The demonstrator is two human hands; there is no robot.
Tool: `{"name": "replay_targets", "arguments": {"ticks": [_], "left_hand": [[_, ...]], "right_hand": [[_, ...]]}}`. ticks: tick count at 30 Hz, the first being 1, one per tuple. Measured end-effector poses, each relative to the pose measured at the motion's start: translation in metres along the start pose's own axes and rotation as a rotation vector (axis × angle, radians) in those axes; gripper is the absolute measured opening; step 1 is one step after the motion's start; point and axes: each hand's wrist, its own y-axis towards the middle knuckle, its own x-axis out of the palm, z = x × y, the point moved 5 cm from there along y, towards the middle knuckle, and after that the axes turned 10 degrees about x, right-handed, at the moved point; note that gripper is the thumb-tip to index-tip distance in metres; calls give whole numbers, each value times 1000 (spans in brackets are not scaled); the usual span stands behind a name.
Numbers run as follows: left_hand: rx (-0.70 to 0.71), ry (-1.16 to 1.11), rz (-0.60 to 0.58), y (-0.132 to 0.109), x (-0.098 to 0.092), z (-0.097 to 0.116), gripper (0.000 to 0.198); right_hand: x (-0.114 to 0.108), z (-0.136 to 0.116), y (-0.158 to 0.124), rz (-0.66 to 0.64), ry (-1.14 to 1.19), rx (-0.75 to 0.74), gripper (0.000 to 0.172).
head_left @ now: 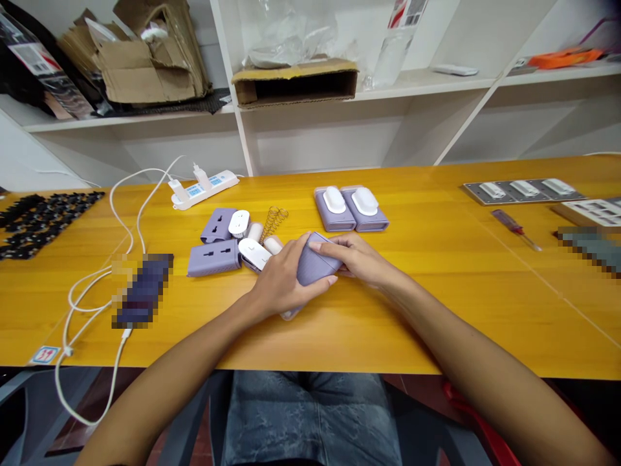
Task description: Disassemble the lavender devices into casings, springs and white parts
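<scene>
Above the table's front part, my left hand and my right hand are both closed around a light purple plastic casing. It is held tilted, and the fingers cover parts of it. Just left of my left hand lie two purple casings with keyhole-like slots, one nearer and one farther. Beside them are a white oval part, a white rounded part, small white cylindrical pieces and thin coil springs. Farther back stand two purple casings topped with white oval parts.
A white power strip with plugs and cables lies at back left, near a blurred phone. At right are a screwdriver, a grey panel and a blurred dark object. Shelves stand behind the table.
</scene>
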Motion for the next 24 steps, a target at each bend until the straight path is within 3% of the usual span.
{"name": "replay_targets", "arguments": {"ticks": [11,24], "left_hand": [[-7,16,-2,1,-2,1,89],[26,0,21,1,-2,-1,87]], "right_hand": [[0,-8,-3,46,-29,-56,68],[-1,-7,0,6,-62,-57,71]]}}
